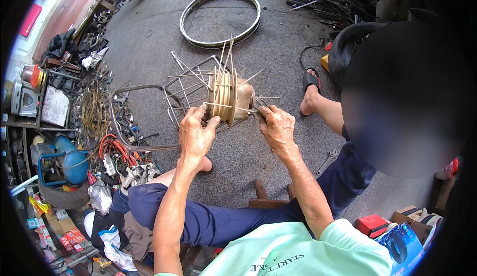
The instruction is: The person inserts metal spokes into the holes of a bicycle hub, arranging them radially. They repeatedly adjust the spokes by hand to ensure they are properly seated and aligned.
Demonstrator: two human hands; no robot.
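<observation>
A brass-coloured wheel hub [223, 97] with a ribbed drum sits in front of me, thin metal spokes [231, 59] sticking out of it in several directions. My left hand [195, 131] is closed, thumb and fingers pinching a spoke at the hub's near left edge. On the other side, my right hand [277, 128] has its fingers closed around a spoke end close to the hub's right face. A bent metal tube frame [136, 89] stands behind and under the hub; where the two touch is hidden.
A bare wheel rim [188, 15] lies on the floor ahead. Cables, parts and a blue compressor tank [72, 161] crowd the left. A wrench [326, 161] lies by my right leg. Another person's sandalled foot [310, 92] is at right, near black tyres [345, 45].
</observation>
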